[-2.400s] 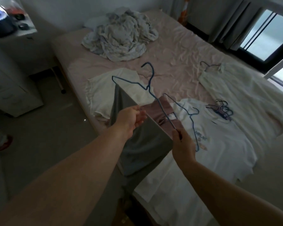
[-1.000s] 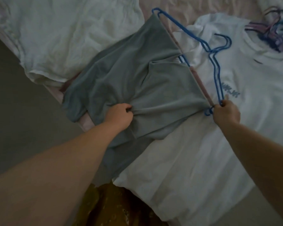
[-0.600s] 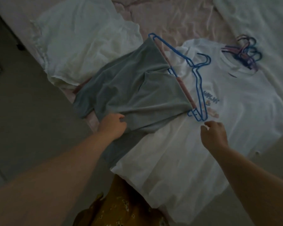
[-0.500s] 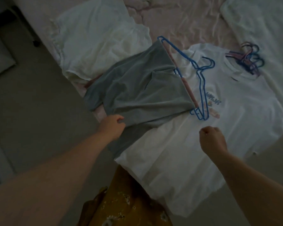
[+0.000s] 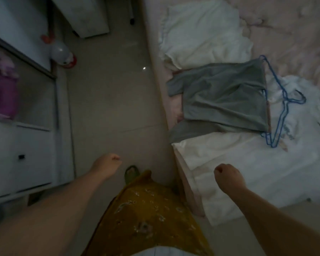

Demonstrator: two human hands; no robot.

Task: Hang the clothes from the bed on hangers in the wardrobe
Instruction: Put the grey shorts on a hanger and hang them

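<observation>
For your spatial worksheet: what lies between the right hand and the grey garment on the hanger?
In the head view, only white T-shirt cloth lies between the right hand and grey garment.

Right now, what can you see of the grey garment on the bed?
The grey garment looks like soft knit fabric, creased, draped over a blue wire hanger whose hook points right. It lies flat at the bed's left edge, overlapping a white t-shirt below and a white garment above. Neither hand touches it.

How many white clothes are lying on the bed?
2 for sure: a white T-shirt at the bed's near edge under the grey shorts, and a cream garment farther up. More may lie outside the picture.
</observation>
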